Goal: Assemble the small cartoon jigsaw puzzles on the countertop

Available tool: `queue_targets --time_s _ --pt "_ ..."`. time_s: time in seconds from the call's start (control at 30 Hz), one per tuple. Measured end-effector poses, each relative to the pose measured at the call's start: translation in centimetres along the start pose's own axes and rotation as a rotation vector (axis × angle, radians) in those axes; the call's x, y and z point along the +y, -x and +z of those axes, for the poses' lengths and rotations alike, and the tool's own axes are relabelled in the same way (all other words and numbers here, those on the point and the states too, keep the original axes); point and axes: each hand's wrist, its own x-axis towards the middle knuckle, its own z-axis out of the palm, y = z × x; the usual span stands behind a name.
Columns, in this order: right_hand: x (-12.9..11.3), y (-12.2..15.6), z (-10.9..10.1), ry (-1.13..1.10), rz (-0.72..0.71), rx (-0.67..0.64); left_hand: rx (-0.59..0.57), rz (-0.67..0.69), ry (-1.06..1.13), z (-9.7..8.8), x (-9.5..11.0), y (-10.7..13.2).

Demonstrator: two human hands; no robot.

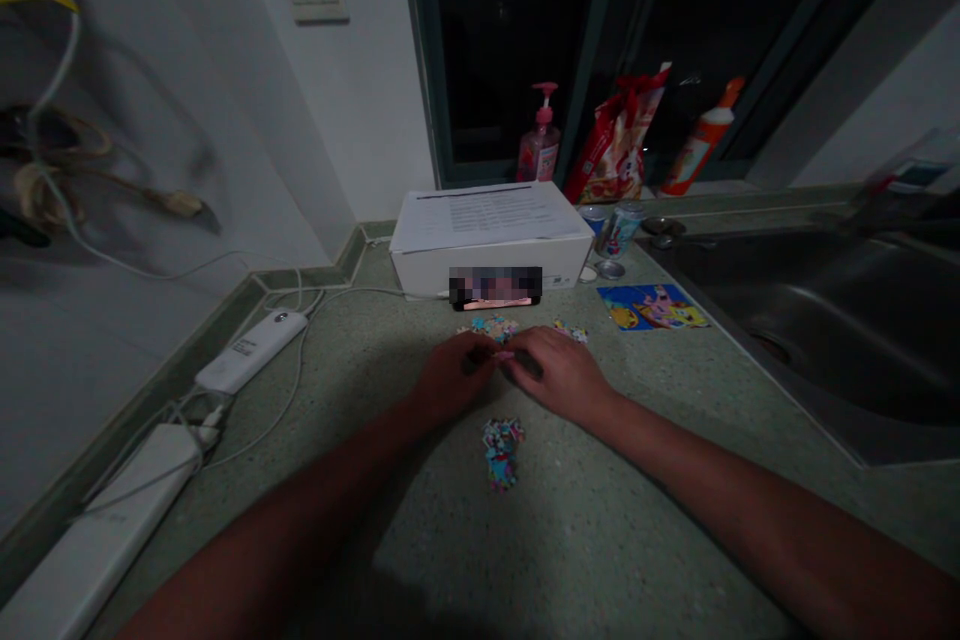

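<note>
Left hand (454, 376), right hand (559, 375): curled, knuckles up, fingertips meeting over a pink puzzle piece (504, 356); clenched on it or merely touching, impossible to tell. Right fingertips apparently nearer the piece. Loose puzzle pieces (502, 453): narrow heap, long axis pointing away from the body, on the near side of both hands, about equally close to each. Further pieces (491, 326): just beyond the fingertips, before a white box (420, 272). Picture card (651, 307): off to the right, on the counter (570, 540).

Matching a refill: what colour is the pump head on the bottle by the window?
Pink, the same as the pink plastic pump bottle; it shows in the head view.
</note>
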Motion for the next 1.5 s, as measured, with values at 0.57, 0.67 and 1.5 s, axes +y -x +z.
queue_targets --time_s 0.57,0.67,1.5 --pt "1.5 0.0 1.0 -0.423 0.231 0.094 0.027 0.013 -0.124 0.0 -0.4 0.0" --pt "2.0 0.0 0.9 -0.463 0.293 0.117 0.072 -0.007 -0.142 -0.1 -0.6 0.0" --pt "7.4 -0.2 -3.9 -0.056 0.437 0.08 0.092 0.033 -0.174 -0.1 -0.7 0.0"
